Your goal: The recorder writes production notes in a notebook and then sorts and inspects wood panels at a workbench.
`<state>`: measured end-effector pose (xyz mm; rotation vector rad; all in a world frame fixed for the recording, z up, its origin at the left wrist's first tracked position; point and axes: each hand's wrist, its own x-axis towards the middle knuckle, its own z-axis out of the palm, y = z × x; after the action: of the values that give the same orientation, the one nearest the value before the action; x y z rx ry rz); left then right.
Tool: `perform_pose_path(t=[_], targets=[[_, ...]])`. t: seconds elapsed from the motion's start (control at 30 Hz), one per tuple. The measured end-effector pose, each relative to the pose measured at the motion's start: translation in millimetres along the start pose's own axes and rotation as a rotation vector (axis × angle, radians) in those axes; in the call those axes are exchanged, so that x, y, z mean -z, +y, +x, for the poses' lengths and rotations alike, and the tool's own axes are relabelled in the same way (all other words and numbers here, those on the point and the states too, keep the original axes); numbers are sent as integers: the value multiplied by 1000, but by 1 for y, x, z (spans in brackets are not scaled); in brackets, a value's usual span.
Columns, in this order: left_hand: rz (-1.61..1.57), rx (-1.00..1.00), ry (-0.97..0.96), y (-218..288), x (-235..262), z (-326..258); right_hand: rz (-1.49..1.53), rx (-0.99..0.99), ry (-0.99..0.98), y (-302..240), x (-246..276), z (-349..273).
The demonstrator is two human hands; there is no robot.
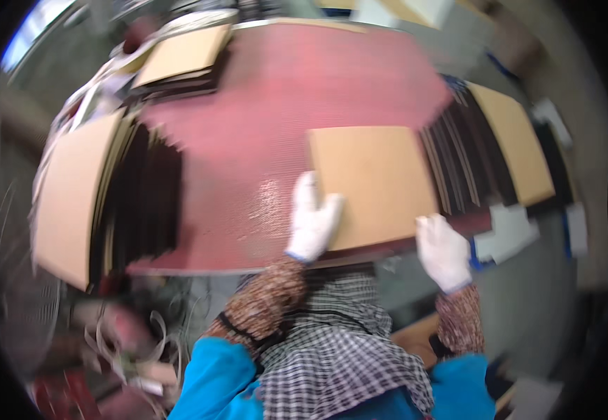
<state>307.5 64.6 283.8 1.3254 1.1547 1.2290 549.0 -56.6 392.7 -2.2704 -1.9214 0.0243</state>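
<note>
A flat tan board (376, 183), which could be cardboard, lies before me on the red table, with a dark layer showing under its near edge. At the board's left edge rests my left hand (312, 222) in a white glove. Its fingers stretch forward along the edge and its thumb is spread over the board. My right hand (443, 252), also gloved in white, has its fingers closed at the board's near right corner. Motion blur hides the fine detail of that grip.
Leaning rows of tan and dark boards stand on the left (73, 199) and right (510, 143) of the red table (304, 77). A flat stack (183, 54) sits at the far left. Pale cords (118, 353) hang below the left side.
</note>
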Motion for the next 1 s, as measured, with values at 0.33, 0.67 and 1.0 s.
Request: perform_pose_path(t=[0.33, 0.67, 1.0], targets=[[-111, -47, -39, 3, -5, 30, 314, -238, -24, -14, 18, -1], [-203, -112, -98, -2, 2, 25, 137, -85, 5, -12, -3, 7], [-216, -96, -110, 3, 1, 25, 64, 26, 55, -9, -14, 20]])
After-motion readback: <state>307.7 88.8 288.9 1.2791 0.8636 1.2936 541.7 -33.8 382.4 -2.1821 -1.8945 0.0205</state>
